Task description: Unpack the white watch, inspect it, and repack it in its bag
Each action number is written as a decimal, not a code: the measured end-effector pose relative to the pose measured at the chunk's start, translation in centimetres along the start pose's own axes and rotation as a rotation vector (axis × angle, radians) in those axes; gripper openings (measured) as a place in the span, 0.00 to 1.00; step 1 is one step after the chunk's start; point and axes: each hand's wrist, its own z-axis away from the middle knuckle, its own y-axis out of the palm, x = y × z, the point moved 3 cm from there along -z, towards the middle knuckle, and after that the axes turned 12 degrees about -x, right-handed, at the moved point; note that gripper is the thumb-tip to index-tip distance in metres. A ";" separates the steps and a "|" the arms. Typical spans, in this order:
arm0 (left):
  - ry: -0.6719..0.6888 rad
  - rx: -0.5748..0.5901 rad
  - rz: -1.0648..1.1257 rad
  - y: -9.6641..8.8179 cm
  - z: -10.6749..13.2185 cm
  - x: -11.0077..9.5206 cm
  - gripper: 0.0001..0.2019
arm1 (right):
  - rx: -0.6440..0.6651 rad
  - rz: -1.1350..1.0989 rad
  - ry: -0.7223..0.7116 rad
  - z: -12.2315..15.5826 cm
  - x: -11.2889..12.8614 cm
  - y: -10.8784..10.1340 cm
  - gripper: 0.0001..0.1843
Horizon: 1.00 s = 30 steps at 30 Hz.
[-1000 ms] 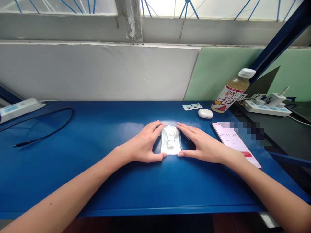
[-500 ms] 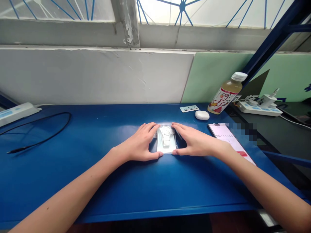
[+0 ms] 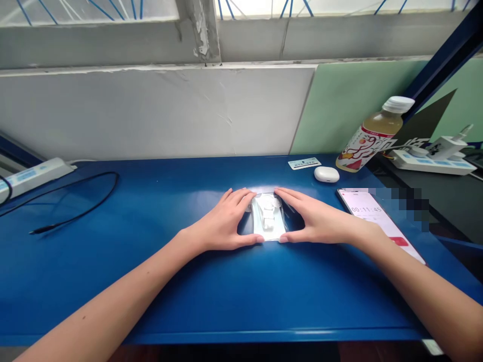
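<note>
A small clear plastic packet (image 3: 268, 217) with white pieces inside lies flat on the blue table (image 3: 151, 281). My left hand (image 3: 222, 223) rests at its left edge, fingers stretched and together, thumb at the packet's near corner. On the packet's other side lies my right hand (image 3: 317, 221), mirroring the left, with fingertips at the far corner and thumb at the near corner. Both hands frame the packet and touch its edges without lifting it.
A phone (image 3: 377, 218) showing a timer lies right of my right hand. Behind it are a white earbud case (image 3: 326, 174), a small card (image 3: 304, 163) and a drink bottle (image 3: 372, 134). Power strips sit far right (image 3: 430, 161) and far left (image 3: 33, 173), with a black cable (image 3: 86, 201).
The hands and packet keep the same pose; only the head camera has shifted, tilting and panning slightly. The phone timer has advanced by a second.
</note>
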 end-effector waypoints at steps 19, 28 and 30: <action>-0.058 0.062 -0.127 -0.1 0.0 0.7 0.40 | -0.289 0.206 -0.083 1.2 -0.2 -3.1 0.26; -0.056 0.145 -0.130 -0.4 0.1 0.8 0.37 | -0.124 0.147 -0.144 0.9 0.2 -1.9 0.35; -0.046 0.154 -0.144 -0.1 0.2 0.9 0.38 | -0.107 0.132 -0.127 0.9 0.2 -1.8 0.37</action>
